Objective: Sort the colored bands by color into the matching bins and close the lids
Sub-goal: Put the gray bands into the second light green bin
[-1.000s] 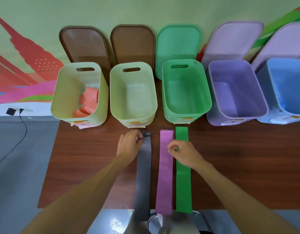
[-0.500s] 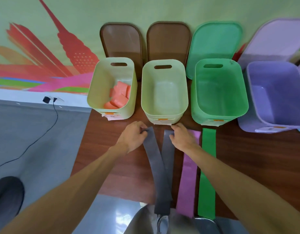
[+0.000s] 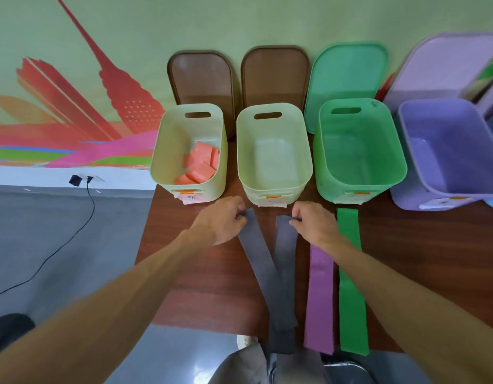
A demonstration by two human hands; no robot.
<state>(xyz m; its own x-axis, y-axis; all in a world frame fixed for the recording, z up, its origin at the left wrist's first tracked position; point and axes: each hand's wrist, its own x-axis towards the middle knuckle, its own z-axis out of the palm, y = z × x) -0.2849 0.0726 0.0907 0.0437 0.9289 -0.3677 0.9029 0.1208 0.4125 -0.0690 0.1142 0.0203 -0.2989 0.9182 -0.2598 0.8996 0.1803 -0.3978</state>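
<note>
Upper centre-left: a pale bin point(image 3: 170, 151) stands open with folded salmon bands point(image 3: 201, 164) piled inside. To its right stand a second pale bin point(image 3: 273, 162), a green bin point(image 3: 356, 156) and a purple bin point(image 3: 445, 151), all open. Behind them two brown lids point(image 3: 201, 79), a green lid point(image 3: 348, 70) and a lilac lid point(image 3: 445, 62) lean on the wall.

Centre: the left hand point(image 3: 220, 220), fingers curled, pinches the upper end of one length of the grey band point(image 3: 256, 253). The right hand point(image 3: 314, 223) pinches the upper end of the other length. The band is dark, matte, flat and wide. Its two lengths lie spread in a V on the brown surface point(image 3: 433, 259) and meet at lower centre, where they hang over the near edge.

Right of it lie a purple band point(image 3: 320, 295) and a green band point(image 3: 350, 300), side by side and running from near the bins to the near edge.

Limits of view: it cannot be told whether the grey lengths are one loop or two pieces. The purple band's upper end is hidden under the right hand, and the forearm crosses part of the green band. The labels on the bin fronts are too small to read. The purple bin and lilac lid are cut by the right edge of the frame.
</note>
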